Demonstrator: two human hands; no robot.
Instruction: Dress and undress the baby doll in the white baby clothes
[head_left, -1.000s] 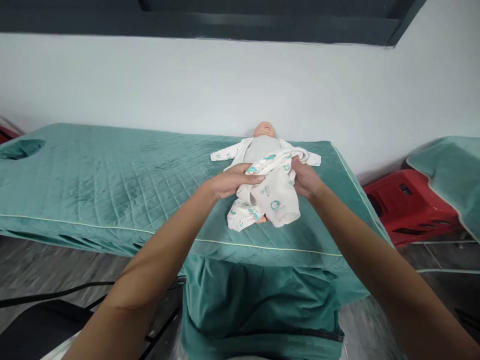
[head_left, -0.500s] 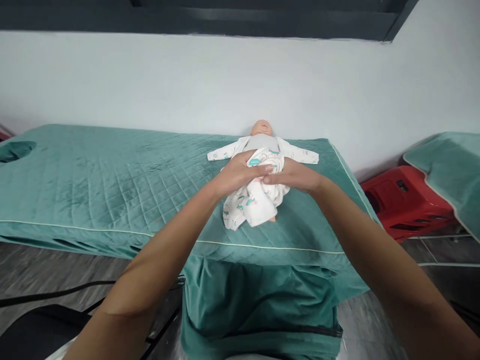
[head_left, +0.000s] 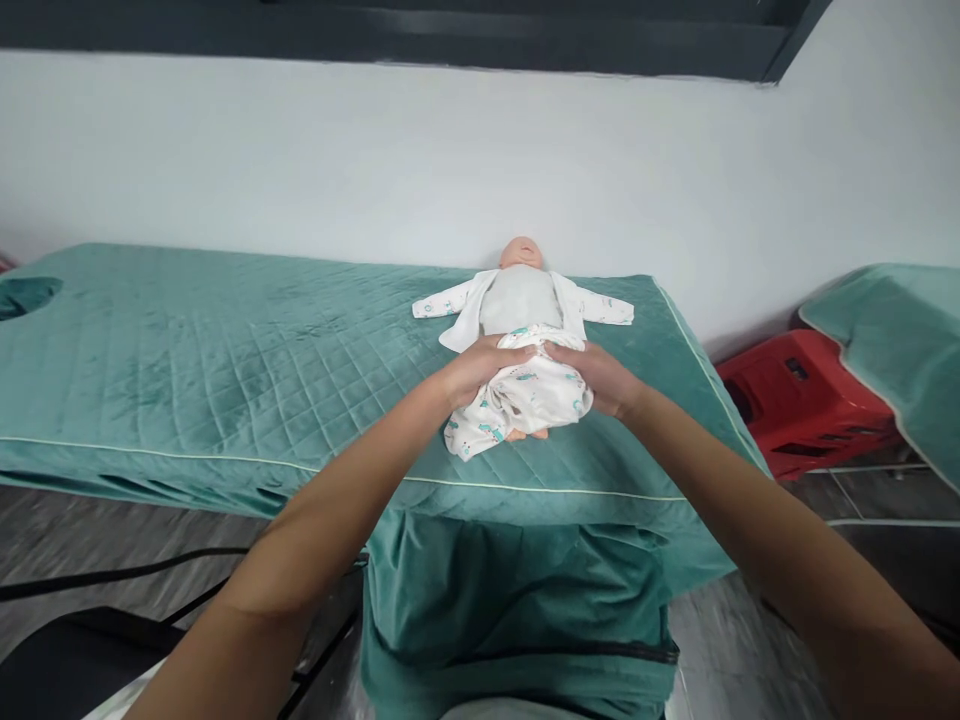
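A baby doll (head_left: 521,252) lies on its back on the green quilted bed (head_left: 322,350), head toward the wall. Its white printed jacket (head_left: 466,315) is spread open at the front, both sleeves stretched sideways over the arms. Over the doll's lower body is a bunched pair of white printed baby pants (head_left: 536,392), with the feet showing below. My left hand (head_left: 480,368) grips the pants at their left side, thumb on top. Opposite it, my right hand (head_left: 598,376) grips the right side, its thumb near the left one.
A red plastic stool (head_left: 810,400) stands right of the bed, partly under another green cover (head_left: 892,320). Behind the bed rises a white wall (head_left: 300,160). Something black (head_left: 82,660) with dark bars is at the lower left.
Both hands have come lower and nearer to me with the pants, which are now spread wider. More of the doll's torso and jacket front shows.
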